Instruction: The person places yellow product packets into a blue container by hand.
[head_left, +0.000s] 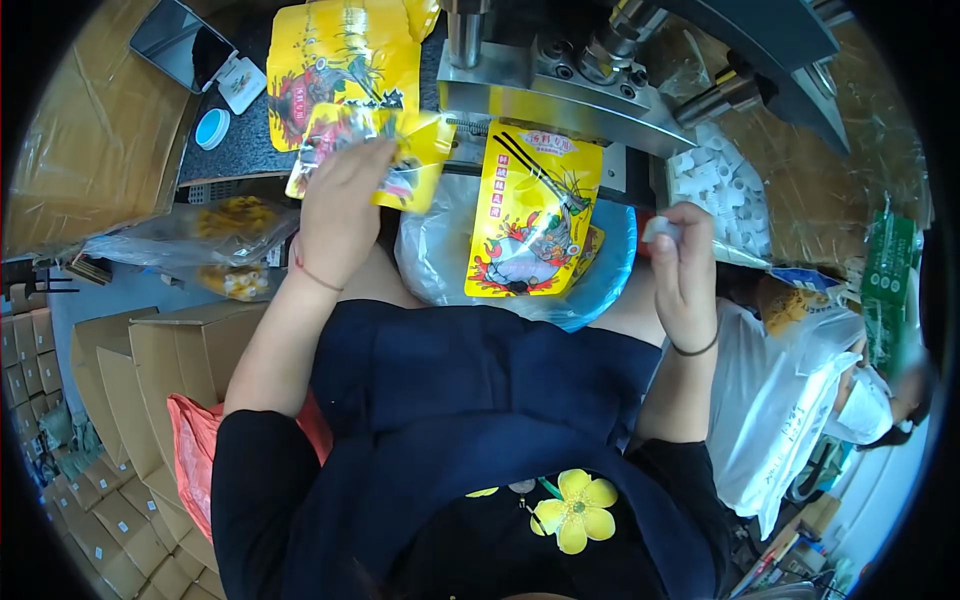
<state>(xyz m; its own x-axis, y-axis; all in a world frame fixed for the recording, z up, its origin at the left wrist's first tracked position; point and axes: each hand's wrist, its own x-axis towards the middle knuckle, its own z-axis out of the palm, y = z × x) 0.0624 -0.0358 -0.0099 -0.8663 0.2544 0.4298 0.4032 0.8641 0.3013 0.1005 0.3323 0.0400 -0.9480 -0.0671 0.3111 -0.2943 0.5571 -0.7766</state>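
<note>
My left hand (pixel 345 205) is closed on a yellow printed pouch (pixel 425 150), blurred by motion, in front of a stack of similar pouches (pixel 345 60). Between the thumb and fingers of my right hand (pixel 688 280) is a small white plastic spout (pixel 660 229). Between my two hands, another yellow pouch (pixel 535 215) hangs upright at the front of a metal machine (pixel 560 105). Below it, a bin lined with a clear blue plastic bag (pixel 612 270) sits by my lap, with part of a yellow pouch showing inside.
Many white spouts (pixel 720 185) lie in a pile to the right of the machine. A phone (pixel 180 45) and a round blue-topped cap (pixel 212 129) are at the back left. Cardboard boxes (pixel 190 370) stand at left; a white plastic bag (pixel 770 400) and a person (pixel 870 405) are at right.
</note>
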